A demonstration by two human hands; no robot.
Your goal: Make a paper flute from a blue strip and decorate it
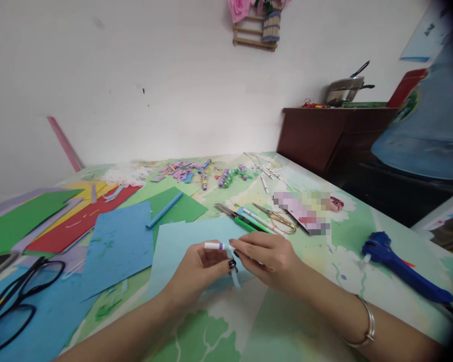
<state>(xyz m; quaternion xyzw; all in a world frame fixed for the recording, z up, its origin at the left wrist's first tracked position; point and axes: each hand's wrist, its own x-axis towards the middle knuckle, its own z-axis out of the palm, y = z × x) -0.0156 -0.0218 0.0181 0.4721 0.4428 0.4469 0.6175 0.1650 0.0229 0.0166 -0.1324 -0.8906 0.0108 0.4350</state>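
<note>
My left hand (194,274) is closed on a thin white stick (212,246) with a purple band around it. The fingertips of my right hand (274,256) pinch the stick's other end, close to my left thumb. A narrow light-blue paper strip (234,279) hangs from the stick between both hands; its upper end is partly hidden by the fingers. Beneath the hands lies a light-blue sheet (173,244). Just beyond my right hand are a green utility knife (251,224), several white sticks and gold-handled scissors (283,221).
A blue glue gun (403,274) lies at right. Coloured sheets (117,241), a rolled blue tube (165,210) and black glasses (26,296) cover the left. Paper scraps (179,171), small wrapped pieces (226,177) and white strings (126,173) sit toward the wall.
</note>
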